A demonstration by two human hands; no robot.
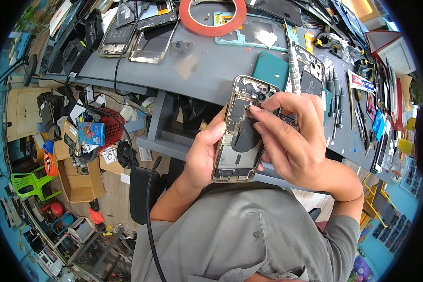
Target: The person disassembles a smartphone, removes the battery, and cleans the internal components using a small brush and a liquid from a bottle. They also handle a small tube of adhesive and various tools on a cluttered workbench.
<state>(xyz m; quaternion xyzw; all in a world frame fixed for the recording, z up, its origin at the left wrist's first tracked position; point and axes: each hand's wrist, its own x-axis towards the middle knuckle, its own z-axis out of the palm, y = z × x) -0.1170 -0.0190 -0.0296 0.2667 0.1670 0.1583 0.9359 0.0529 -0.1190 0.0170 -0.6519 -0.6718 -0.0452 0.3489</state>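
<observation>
My left hand (204,148) grips the edge of an opened phone (238,155), held upright over the desk's front edge with its board, connectors and inner parts showing. My right hand (296,136) reaches across the phone from the right, its index fingertip touching the small parts near the top and its thumb curled just below; anything between the fingertips is too small to make out. Beyond the phone lie a teal square pad (269,68), a grey screwdriver (293,70) and a second opened phone (310,82).
The grey desk (197,80) carries a red tape roll (189,14), dismantled phones (113,40), cables and several fine tools (334,94) at right. Down left are a red basket (113,127), cardboard box (82,185) and green chair (30,183). A black cable (150,202) hangs beside my left arm.
</observation>
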